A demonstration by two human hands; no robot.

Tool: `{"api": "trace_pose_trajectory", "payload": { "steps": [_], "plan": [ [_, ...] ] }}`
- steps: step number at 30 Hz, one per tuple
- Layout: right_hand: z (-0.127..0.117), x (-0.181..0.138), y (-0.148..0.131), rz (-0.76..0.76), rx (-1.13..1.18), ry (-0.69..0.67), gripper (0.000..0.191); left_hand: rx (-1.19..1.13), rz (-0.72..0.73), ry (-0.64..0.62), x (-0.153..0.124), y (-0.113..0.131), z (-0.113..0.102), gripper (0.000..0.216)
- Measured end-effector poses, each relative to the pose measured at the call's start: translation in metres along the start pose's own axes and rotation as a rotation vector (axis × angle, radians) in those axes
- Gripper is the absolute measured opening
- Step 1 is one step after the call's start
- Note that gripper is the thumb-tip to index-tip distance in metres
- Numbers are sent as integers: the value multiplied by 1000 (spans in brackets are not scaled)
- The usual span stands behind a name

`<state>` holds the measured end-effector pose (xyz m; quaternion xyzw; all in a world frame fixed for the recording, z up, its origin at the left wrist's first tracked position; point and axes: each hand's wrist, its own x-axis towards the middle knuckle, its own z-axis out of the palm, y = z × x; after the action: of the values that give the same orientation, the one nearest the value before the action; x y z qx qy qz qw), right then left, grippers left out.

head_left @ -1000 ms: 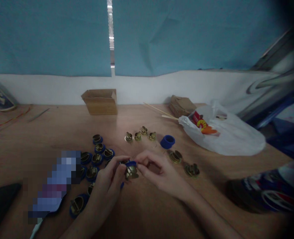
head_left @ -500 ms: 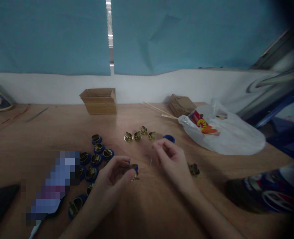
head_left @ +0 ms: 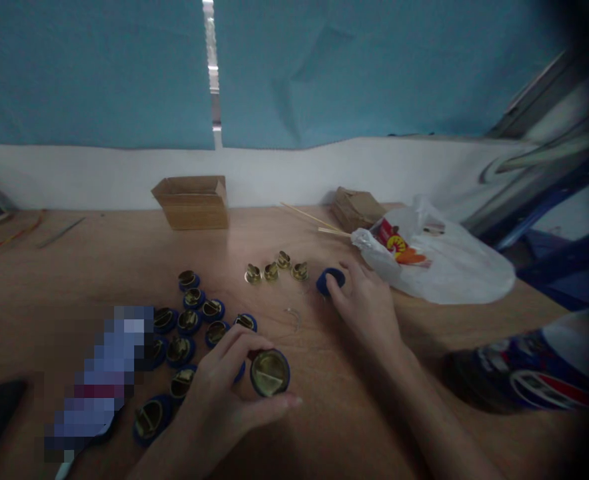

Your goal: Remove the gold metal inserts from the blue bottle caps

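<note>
Blue cloth [head_left: 124, 80] hangs behind our table [head_left: 124, 260]. Far from its back edge, our left hand [head_left: 224, 387] pinches a round piece [head_left: 269, 373], which could drop if our thumb slips. It looks gold, with a blue rim. Nearer the right edge, our right hand [head_left: 368, 305] touches a blue ring [head_left: 322, 285]; we can't tell if it grips.

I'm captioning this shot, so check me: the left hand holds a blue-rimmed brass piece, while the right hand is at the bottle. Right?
Not quite: the head view shows the right hand at the blue ring, not the bottle. The left hand does hold a blue-rimmed brass piece.
</note>
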<state>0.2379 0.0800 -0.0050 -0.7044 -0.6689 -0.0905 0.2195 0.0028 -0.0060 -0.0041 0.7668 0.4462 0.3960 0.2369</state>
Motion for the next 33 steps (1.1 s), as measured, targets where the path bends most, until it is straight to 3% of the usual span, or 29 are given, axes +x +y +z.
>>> {"api": "trace_pose_trajectory", "payload": {
  "steps": [13,19,21,26,28,33],
  "plan": [
    [5,1,9,-23,21,-49,34,10,-141,-35,-6,-3,4,36],
    [-4,-1,-3,-72,145,79,31,17,-102,6,-5,-5,5,35],
    [-9,-3,-10,-156,289,-9,24,21,-83,16,-5,-5,5,35],
    [-3,-16,-17,-321,498,-589,25,26,-86,16,-4,-6,5,35],
    [4,-21,-16,-326,508,-651,28,26,-95,12,-5,-7,5,35],
    [13,-24,-14,-304,473,-603,26,40,-90,-9,-6,-7,5,35]
  ]
}}
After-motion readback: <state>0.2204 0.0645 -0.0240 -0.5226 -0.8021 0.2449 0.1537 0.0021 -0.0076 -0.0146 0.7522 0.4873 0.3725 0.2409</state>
